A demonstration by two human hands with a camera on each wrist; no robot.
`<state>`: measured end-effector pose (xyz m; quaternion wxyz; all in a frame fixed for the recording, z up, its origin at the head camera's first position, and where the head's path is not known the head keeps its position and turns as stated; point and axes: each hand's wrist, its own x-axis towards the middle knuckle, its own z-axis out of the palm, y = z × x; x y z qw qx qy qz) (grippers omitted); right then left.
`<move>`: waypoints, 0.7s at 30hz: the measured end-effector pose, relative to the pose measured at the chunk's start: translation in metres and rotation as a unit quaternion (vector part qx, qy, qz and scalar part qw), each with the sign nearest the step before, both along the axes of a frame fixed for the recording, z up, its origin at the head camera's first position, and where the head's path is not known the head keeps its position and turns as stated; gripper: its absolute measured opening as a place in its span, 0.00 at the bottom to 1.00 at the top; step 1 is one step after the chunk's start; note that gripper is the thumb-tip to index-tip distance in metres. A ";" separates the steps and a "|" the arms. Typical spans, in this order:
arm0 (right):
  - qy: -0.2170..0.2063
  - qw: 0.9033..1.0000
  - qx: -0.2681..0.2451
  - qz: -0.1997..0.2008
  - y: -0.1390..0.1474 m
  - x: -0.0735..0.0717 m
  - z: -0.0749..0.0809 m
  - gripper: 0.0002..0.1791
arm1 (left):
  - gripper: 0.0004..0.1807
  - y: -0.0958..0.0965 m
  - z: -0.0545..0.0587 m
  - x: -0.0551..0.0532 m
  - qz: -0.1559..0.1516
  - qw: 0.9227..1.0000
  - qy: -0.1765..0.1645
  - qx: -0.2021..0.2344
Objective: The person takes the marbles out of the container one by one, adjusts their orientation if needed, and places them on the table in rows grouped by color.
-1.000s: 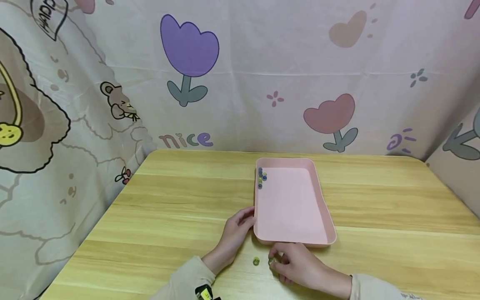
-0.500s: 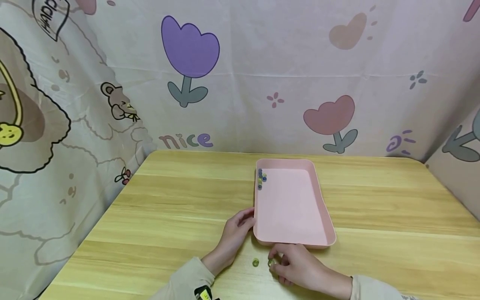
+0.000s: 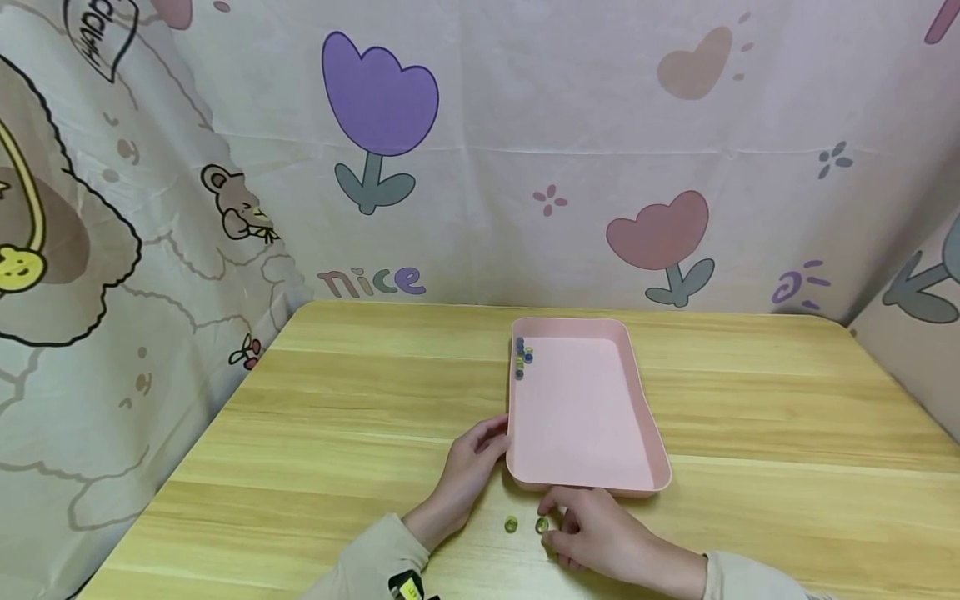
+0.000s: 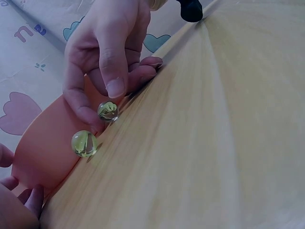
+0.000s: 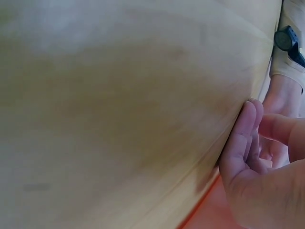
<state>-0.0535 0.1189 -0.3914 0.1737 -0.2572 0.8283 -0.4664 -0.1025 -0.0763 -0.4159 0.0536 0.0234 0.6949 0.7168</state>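
Note:
In the head view, my left hand [image 3: 467, 471] rests against the left wall of a pink tray [image 3: 585, 408], its fingertips at the side near the front corner. Just before the tray's front edge, my right hand [image 3: 600, 533] lies low over the table. Its thumb and index finger are parted around a clear glass marble [image 3: 542, 525] with yellow-green swirls, which sits on the wood. The left wrist view shows the thumb tip just above this marble [image 4: 108, 111] and the index fingertip behind it. A second yellow-green marble [image 3: 511, 524] lies to its left, between the hands.
Several blue and yellowish marbles [image 3: 520, 358] line the tray's far left inner side. The wooden table [image 3: 375, 400] extends to both sides of the tray. A printed cloth [image 3: 480, 167] hangs along the back edge and the left side.
The right thumb has drawn slightly off the marble, so more of it shows. The left hand, the tray and the other marble keep their places; the head view shifted a little.

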 end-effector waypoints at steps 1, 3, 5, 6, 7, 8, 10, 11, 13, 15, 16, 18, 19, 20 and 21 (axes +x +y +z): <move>0.004 1.000 0.001 0.000 0.000 0.000 0.000 0.09 | 0.23 0.000 0.000 0.000 0.000 1.000 0.000 0.000; 0.012 1.000 0.003 -0.002 0.001 0.001 0.000 0.10 | 0.23 0.000 0.000 0.001 0.002 1.000 0.001 -0.002; 0.018 1.000 0.007 -0.006 0.002 0.002 0.000 0.10 | 0.23 0.000 0.001 0.001 0.003 1.000 0.002 -0.002; 0.019 1.000 0.009 -0.007 0.003 0.002 0.000 0.11 | 0.23 0.000 0.001 0.001 0.003 1.000 0.003 -0.002; 0.021 1.000 0.010 -0.009 0.002 0.002 0.000 0.10 | 0.23 0.000 0.001 0.001 0.003 1.000 0.004 -0.004; 0.024 1.000 0.013 -0.010 0.002 0.002 0.000 0.10 | 0.23 -0.001 0.001 0.000 0.005 1.000 0.004 -0.005; 0.031 0.999 0.022 -0.010 0.003 0.002 0.001 0.10 | 0.23 -0.001 0.000 0.000 0.005 1.000 0.003 -0.005; 0.034 0.999 0.026 -0.008 0.003 0.002 0.002 0.11 | 0.23 -0.001 -0.001 0.000 0.005 1.000 0.003 -0.004; 0.039 0.999 0.035 -0.002 0.006 0.003 0.003 0.11 | 0.23 0.000 -0.002 0.000 0.003 1.000 0.003 -0.002; 0.044 0.998 0.043 0.006 0.009 0.003 0.005 0.12 | 0.23 0.001 -0.001 0.000 0.002 1.000 0.003 0.001; 0.046 0.998 0.046 0.011 0.010 0.004 0.005 0.12 | 0.23 0.001 -0.001 0.000 0.002 1.000 0.004 0.002; 0.050 0.997 0.049 0.019 0.013 0.004 0.006 0.12 | 0.22 0.001 -0.001 0.000 0.003 1.000 0.004 0.001; 0.052 0.997 0.050 0.022 0.013 0.004 0.006 0.12 | 0.22 0.001 -0.001 0.000 0.004 1.000 0.003 0.000; 0.056 0.997 0.053 0.024 0.014 0.004 0.007 0.12 | 0.22 0.001 -0.001 0.000 0.005 1.000 0.002 -0.001; 0.059 0.996 0.054 0.025 0.014 0.005 0.007 0.12 | 0.22 0.000 -0.001 -0.001 0.007 1.000 0.002 -0.002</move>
